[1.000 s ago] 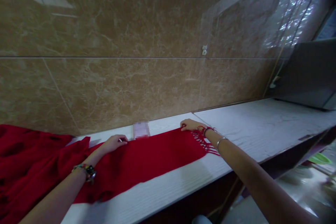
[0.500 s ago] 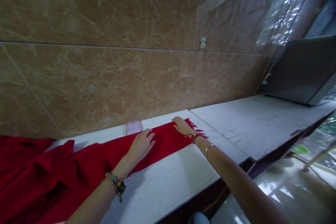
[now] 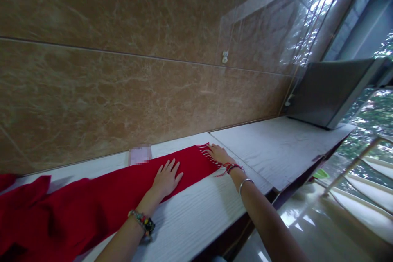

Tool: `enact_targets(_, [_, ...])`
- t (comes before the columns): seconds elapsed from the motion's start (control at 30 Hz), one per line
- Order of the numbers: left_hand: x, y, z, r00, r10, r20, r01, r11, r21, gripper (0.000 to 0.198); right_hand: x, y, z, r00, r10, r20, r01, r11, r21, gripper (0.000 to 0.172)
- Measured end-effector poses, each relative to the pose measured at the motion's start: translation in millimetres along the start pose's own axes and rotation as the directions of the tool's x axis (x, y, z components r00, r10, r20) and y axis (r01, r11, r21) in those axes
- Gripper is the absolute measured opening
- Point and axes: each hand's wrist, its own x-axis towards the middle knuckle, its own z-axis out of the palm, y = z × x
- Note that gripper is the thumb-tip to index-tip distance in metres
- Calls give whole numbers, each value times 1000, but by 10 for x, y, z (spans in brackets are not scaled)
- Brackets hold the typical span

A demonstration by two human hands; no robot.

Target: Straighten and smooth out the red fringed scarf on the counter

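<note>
Along the desk (image 3: 196, 208), the scarf (image 3: 123, 188) is apparently being smoothed flat beneath the spread left hand (image 3: 167, 178) and, at the fringe (image 3: 206, 154), the loosely spread right hand (image 3: 219, 154), while light, even pressure is seemingly being called for next.

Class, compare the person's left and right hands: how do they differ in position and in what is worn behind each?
The left hand lies farther along the red cloth, while the right hand is at its fringe.
The left hand has a multicoloured beaded bracelet behind it; the right hand has red cords and a silver bangle.
Both are open, backs upward.
</note>
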Motion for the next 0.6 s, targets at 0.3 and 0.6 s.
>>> enact_targets(0.3, [-3,46,7,997,-16,-75,18,999,26,49,120,-273,-209,995,-82,-62,83,997,8,30])
enact_targets(0.6, [-8,58,-3,998,-12,-59,15,999,45,49,155,-116,-87,994,105,29,-102,989,-108,29])
